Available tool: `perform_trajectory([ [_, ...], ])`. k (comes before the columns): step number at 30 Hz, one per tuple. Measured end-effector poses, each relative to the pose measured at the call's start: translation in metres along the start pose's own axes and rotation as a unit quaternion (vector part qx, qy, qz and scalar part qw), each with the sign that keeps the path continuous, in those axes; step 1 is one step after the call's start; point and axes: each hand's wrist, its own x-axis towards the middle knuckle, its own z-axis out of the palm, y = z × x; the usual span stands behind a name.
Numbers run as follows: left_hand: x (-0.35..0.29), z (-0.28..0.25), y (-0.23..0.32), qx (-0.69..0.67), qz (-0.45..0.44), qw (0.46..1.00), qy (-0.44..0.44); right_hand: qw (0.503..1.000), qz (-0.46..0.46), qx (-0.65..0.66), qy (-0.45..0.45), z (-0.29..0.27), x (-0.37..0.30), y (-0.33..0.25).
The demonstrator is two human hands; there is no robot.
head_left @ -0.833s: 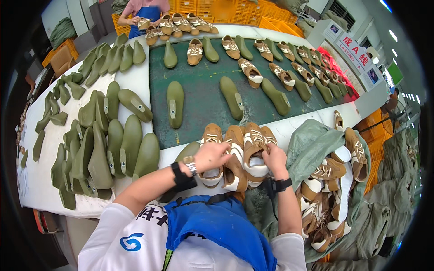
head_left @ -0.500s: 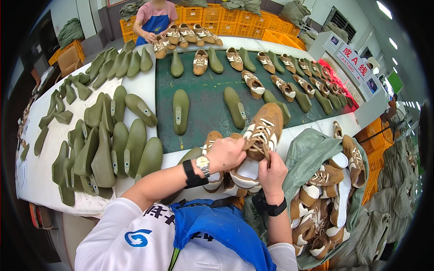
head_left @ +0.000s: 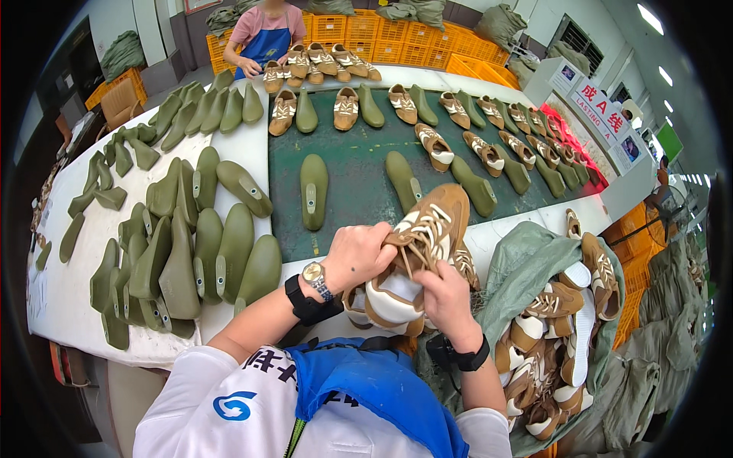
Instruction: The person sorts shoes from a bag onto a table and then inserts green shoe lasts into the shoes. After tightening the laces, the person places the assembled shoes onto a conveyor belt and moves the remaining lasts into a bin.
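A brown sneaker with white stripes and pale laces point(head_left: 443, 210) is held up between my hands, toe pointing away from me. My left hand point(head_left: 357, 256) is closed on the left edge of its opening, beside the laces. On the opposite side, my right hand point(head_left: 450, 301) pinches at the lace and opening edge; the exact grip is partly hidden by the fingers. The shoe's white lining point(head_left: 403, 284) shows between my hands. More brown sneakers point(head_left: 466, 263) lie under and behind the held one, mostly covered.
Green shoe lasts point(head_left: 233, 244) crowd the white table point(head_left: 244, 172) at left. Lasts and sneakers stand in rows on the green belt point(head_left: 343, 179) ahead. A green sack point(head_left: 519, 256) full of sneakers is at right. Across the table stands a person point(head_left: 269, 34) by several sneakers.
The held sneaker has come slightly left and down, its opening spread wider between my hands. A sneaker now stands beside the far-left last on the belt, near the other person.
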Motion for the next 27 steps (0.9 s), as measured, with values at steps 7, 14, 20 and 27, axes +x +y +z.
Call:
perform_trajectory([
  [7, 0.001, -0.001, 0.015, -0.004, 0.143, 0.989, 0.023, 0.991, 0.05, 0.069, 0.103, 0.011, 0.008, -0.004],
  [14, -0.005, -0.013, 0.0, -0.111, 0.228, 0.967, -0.035, 0.932, 0.209, 0.266, 0.133, 0.024, 0.01, 0.017],
  [20, -0.003, -0.01, -0.046, -0.024, 0.055, 0.994, 0.096, 0.998, 0.028, 0.045, 0.02, 0.029, 0.045, -0.017],
  [27, 0.005, -0.014, -0.092, 0.021, -0.012, 0.993, 0.118, 0.979, -0.009, 0.107, -0.176, 0.097, 0.09, 0.021],
])
